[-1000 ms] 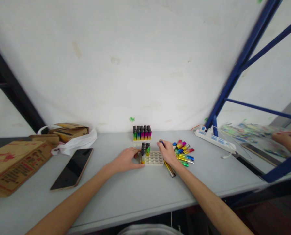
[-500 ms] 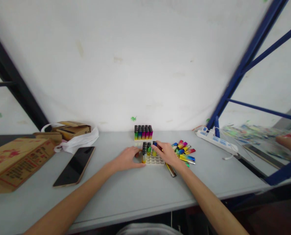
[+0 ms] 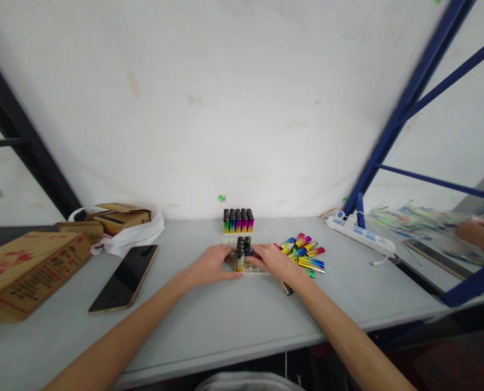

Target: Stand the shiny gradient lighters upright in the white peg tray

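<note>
My left hand [image 3: 210, 264] lies on the grey table [image 3: 225, 320], its fingers curled against the left end of a small white tray [image 3: 250, 270]. A few upright rainbow lighters [image 3: 242, 251] with black caps stand in the tray's left part. My right hand [image 3: 272, 262] reaches over the tray from the right and covers most of it. Its fingers pinch together at a lighter beside the standing ones. A loose pile of coloured lighters [image 3: 303, 252] lies just right of this hand.
A full block of lighters [image 3: 237, 221] stands by the wall. To the left lie a phone [image 3: 123, 277], a white bag [image 3: 133, 235] and cardboard boxes [image 3: 26, 271]. At right are a power strip [image 3: 360, 234], blue frame bars [image 3: 388, 136] and another person's hand [image 3: 476, 237].
My right hand carried a lighter from the pile to the tray and now presses it down among the standing ones. The left hand stayed at the tray's end.
</note>
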